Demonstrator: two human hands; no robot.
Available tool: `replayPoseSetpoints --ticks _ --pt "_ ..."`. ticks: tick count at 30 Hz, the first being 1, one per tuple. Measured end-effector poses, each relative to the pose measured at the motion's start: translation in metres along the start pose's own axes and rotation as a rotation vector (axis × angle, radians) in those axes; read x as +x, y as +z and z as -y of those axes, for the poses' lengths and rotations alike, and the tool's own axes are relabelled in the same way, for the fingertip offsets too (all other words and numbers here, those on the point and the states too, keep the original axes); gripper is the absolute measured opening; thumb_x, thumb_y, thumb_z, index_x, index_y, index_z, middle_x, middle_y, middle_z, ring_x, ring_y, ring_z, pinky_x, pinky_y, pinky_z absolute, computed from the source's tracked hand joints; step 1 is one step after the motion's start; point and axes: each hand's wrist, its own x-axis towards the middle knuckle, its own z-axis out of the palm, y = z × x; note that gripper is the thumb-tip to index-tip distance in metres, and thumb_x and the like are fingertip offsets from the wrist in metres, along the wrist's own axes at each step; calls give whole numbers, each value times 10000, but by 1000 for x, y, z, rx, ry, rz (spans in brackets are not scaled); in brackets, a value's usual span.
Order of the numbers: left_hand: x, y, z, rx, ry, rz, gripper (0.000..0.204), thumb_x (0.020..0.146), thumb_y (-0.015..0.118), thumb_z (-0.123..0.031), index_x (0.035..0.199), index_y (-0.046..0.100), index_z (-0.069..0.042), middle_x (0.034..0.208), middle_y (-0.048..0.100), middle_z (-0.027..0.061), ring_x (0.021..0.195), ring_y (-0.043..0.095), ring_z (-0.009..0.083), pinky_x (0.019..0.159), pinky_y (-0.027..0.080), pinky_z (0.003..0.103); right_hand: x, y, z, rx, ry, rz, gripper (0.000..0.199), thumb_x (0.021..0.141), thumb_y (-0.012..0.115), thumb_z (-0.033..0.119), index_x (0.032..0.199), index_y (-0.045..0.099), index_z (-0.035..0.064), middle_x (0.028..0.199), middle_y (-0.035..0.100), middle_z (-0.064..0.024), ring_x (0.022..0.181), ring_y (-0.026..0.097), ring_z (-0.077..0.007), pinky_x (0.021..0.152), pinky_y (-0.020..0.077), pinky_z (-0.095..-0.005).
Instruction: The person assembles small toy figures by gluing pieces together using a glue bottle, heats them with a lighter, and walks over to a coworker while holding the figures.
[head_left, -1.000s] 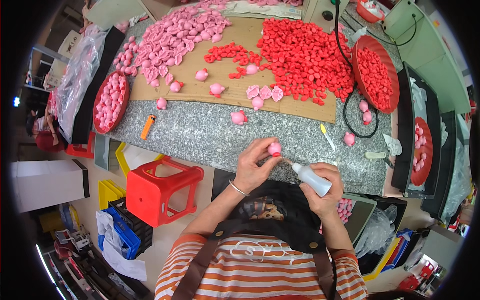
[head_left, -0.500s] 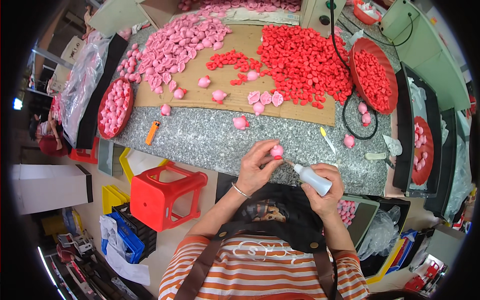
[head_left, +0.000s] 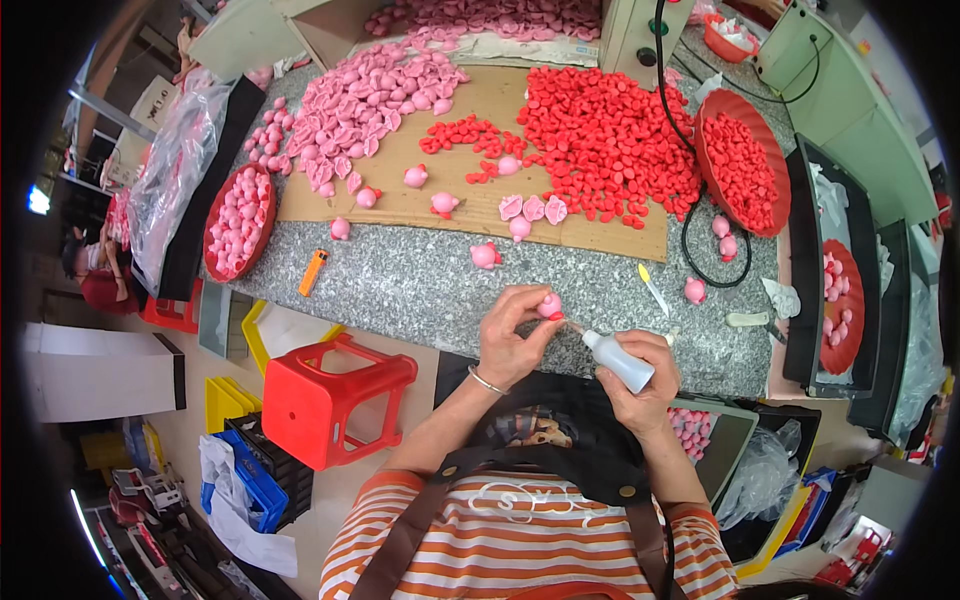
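A: Please, what does the left hand [head_left: 512,340] hold?

B: Its grip is narrow: the fingertips are closed around one small round pink piece [head_left: 549,303]. This piece is over the near part of the grey speckled tabletop [head_left: 400,290], and a red part [head_left: 555,316] shows at its lower side.

A: And the right hand [head_left: 643,382]?

B: Its grip is wrapped around a whitish squeeze bottle [head_left: 620,362]. The bottle is tilted, and its thin nozzle [head_left: 575,327] points toward the pink piece. The tip is very near to the red part, but if it touches, I cannot tell.

A: Which things are lying around them?

B: Just beyond the left hand, a pink figure [head_left: 486,255] with red parts rests on the tabletop. To the right, beyond the bottle, there lies a thin tool [head_left: 655,293], yellow at one end. An orange lighter [head_left: 313,273] lies on the left side.

A: What is farther away?

B: There is a cardboard sheet [head_left: 485,95]. A heap of pink pieces [head_left: 370,95] is on its left side, and a heap of red pieces [head_left: 610,140] on its right. Beside them stand two red bowls: the left bowl [head_left: 268,222] contains pink pieces, the right bowl [head_left: 712,180] contains red ones.
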Motion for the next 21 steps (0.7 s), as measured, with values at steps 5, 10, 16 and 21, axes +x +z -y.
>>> replayPoseSetpoints --ticks 5,10,16,21 --pt "-2 -1 0 -15 -7 -12 392 716 729 67 1077 586 11 1065 570 143 916 632 194 740 591 276 -2 3 0 24 40 -9 367 660 786 33 958 573 13 957 638 -178 858 639 -257 747 513 -338" --pt "-1 7 -1 -65 -58 -5 383 719 723 76 1068 587 -1 1064 545 111 940 610 174 769 577 269 -6 -8 -5 153 224 -87 327 701 733 1 971 549 10 1048 606 -170 913 616 -210 789 492 -320" --pt "7 0 3 261 7 102 346 709 733 27 1029 605 -2 1006 565 110 844 613 189 679 540 273 -31 -34 -22 413 455 -235 332 763 667 -18 1004 443 28 1066 585 -172 917 599 -181 775 503 -301" --pt "35 16 -11 597 198 293 343 703 726 -15 1026 612 5 1005 575 152 852 589 292 729 496 334 -56 -80 -33 436 575 -553 316 782 617 17 1056 459 4 1044 557 -138 914 600 -204 768 556 -366"
